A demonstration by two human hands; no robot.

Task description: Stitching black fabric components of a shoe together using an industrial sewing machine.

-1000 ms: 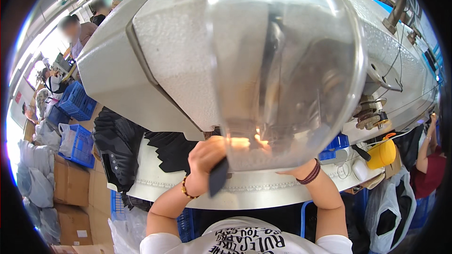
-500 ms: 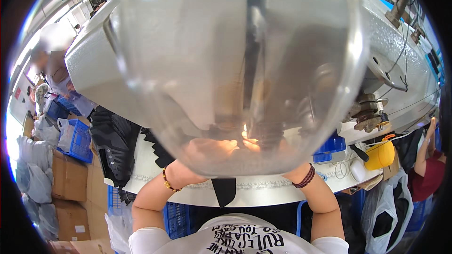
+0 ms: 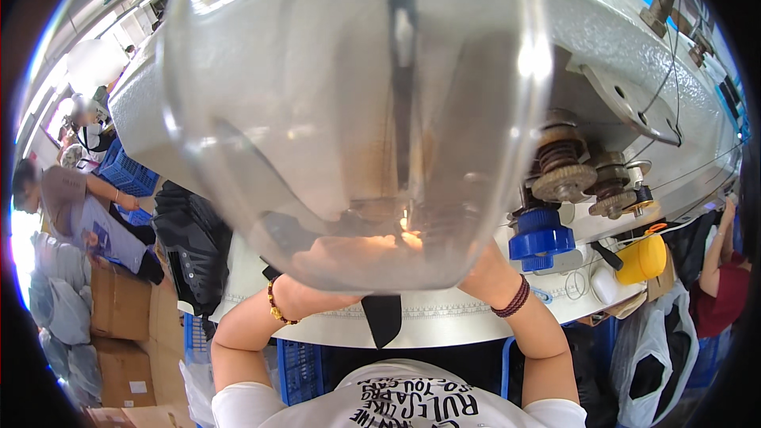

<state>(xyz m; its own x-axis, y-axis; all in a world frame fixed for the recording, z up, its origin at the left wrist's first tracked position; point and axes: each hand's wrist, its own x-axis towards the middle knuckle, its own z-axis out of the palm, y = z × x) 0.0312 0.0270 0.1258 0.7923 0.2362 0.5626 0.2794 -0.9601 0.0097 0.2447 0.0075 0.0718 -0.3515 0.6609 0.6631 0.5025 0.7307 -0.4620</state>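
A clear, curved plastic shield (image 3: 357,111) fills the middle of the view in front of a pale sewing machine (image 3: 587,0). Behind its lower part, my left hand (image 3: 341,260) and my right hand (image 3: 468,263) lie close together on the white table, near a small bright light at the needle area. The shield blurs the fingers of both, so their grip is unclear. From between my hands a black pointed piece of material (image 3: 384,320) hangs over the table's front edge. Whatever lies under my fingertips is hidden.
Metal tension dials (image 3: 564,170) and a blue knob (image 3: 541,239) stick out right of the shield. A yellow container (image 3: 640,260) stands further right. Stacked black shoe uppers (image 3: 190,250) lie at the table's left. Cardboard boxes (image 3: 119,301) and a person (image 3: 75,206) are beyond.
The shield now appears further left in my view, uncovering more of the dials and the blue knob. My hands stay close together. At the far left, a person now shows nearer the boxes.
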